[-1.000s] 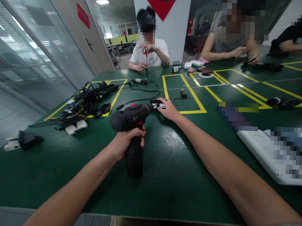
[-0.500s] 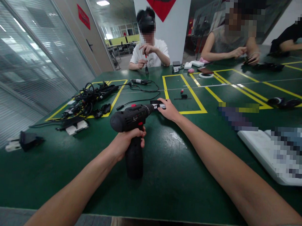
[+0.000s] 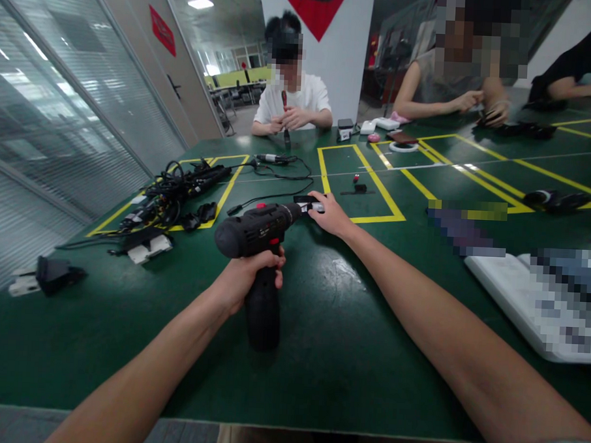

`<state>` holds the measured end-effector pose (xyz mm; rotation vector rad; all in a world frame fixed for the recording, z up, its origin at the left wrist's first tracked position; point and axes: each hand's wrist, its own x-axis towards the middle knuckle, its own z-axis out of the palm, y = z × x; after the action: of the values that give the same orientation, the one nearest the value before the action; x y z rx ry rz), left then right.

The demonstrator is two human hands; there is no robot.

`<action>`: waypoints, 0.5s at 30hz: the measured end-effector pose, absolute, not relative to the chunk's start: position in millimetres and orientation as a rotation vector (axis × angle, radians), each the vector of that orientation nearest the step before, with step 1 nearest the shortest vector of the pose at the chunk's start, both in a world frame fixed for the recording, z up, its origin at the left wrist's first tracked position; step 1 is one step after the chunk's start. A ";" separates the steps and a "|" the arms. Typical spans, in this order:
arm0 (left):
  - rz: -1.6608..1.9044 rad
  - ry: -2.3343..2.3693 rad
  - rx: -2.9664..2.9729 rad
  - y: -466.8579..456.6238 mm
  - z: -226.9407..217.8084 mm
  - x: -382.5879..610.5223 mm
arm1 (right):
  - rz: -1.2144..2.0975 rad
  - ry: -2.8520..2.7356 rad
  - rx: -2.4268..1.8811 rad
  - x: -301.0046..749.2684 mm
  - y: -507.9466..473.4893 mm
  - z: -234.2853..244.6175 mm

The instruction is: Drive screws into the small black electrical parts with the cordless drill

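Head view. The drill (image 3: 255, 236) is held upright above the near middle of the green table (image 3: 349, 341), its nose pointing right and away. The left hand (image 3: 251, 275) is wrapped tightly around the drill's handle, with the fingers closed in front. The right hand (image 3: 331, 215) is laid on the table at the drill's nose, where a small black-and-silver part (image 3: 310, 206) is pinched between its fingertips, touching the nose. A tangle of cables (image 3: 172, 190) is seen well to the left, inside a yellow taped box. A second taped box (image 3: 375, 186) lies just beyond the right hand. A white tray (image 3: 508, 283) is seen at the right edge. A person in a white shirt (image 3: 293, 100) is seated across the table.
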<state>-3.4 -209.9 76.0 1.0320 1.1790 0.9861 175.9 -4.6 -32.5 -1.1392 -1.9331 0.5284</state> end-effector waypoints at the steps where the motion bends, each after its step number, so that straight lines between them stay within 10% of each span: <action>1: 0.987 1.176 1.034 -209.9 76.1 -3.4 | 0.530 -1.932 -1.136 175.9 -4.9 -32.3; 15: 0.978 1.173 1.032 -209.8 75.0 -4.1 | 0.525 -1.929 -1.116 175.4 -4.9 -32.3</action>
<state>-4.1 -209.8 75.0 1.0315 1.1735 0.9784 175.4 -4.9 -32.3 -1.1164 -1.9294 0.5252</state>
